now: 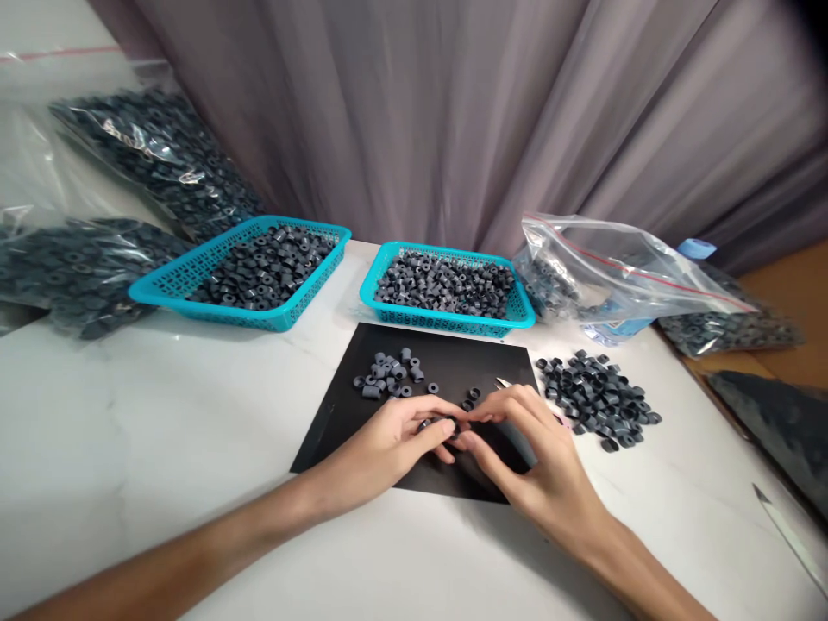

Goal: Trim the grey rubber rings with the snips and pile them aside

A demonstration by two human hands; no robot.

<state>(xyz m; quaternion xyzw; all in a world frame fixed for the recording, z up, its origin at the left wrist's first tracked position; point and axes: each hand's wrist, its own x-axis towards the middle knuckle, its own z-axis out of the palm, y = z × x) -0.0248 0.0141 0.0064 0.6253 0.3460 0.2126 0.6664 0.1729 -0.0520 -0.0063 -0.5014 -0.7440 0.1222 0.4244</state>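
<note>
I've L grip (404, 433) pinching a small dark pc (456, 429) at its thumb tip; R grip (540, 444) curled beside it, pinch unclear. Prob light, stiff, slick; hold by outer wall.

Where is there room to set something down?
Left of the black mat, tabletop is bare between the left teal basket and left forearm; also before the mat, between left and right forearm. Crowded: behind the mat, the right basket; right of the mat, loose dark rings.

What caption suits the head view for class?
Left hand holds small dark rings, right hand close, over a black mat, before two turquoise baskets.
</note>
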